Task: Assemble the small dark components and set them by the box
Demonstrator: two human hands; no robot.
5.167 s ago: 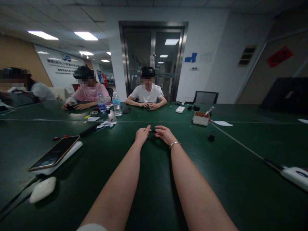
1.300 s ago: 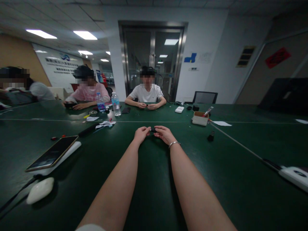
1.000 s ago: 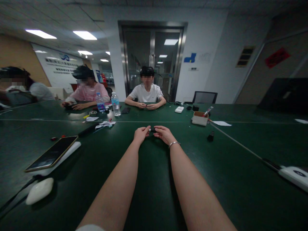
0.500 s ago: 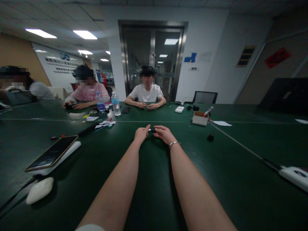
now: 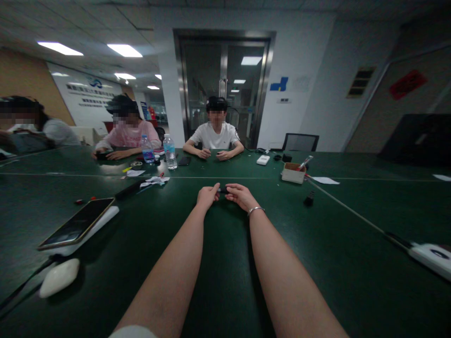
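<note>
Between my two hands is a small dark, stick-like object point(image 5: 222, 190) with a lighter, shiny part near its left end. It is too small to tell its kind. My left hand point(image 5: 208, 196) pinches the left end between thumb and fingers. On the other end, my right hand point(image 5: 240, 195) has its fingertips closed, and a silver bracelet point(image 5: 256, 211) circles that wrist. Both forearms reach forward over the dark green table point(image 5: 225, 263). Fingers hide much of the object.
Left lie a phone point(image 5: 77, 223) on a white block and a pale stone-like object point(image 5: 59, 278). Bottles point(image 5: 170, 152) stand further back. To the right are a small box point(image 5: 293, 172), a black object point(image 5: 309, 199) and a white power strip point(image 5: 431, 258). A person point(image 5: 215, 136) sits opposite; others sit left.
My hands stay almost still around the small object; its shiny part shows less now. Across the table, the seated person's hands have moved slightly apart.
</note>
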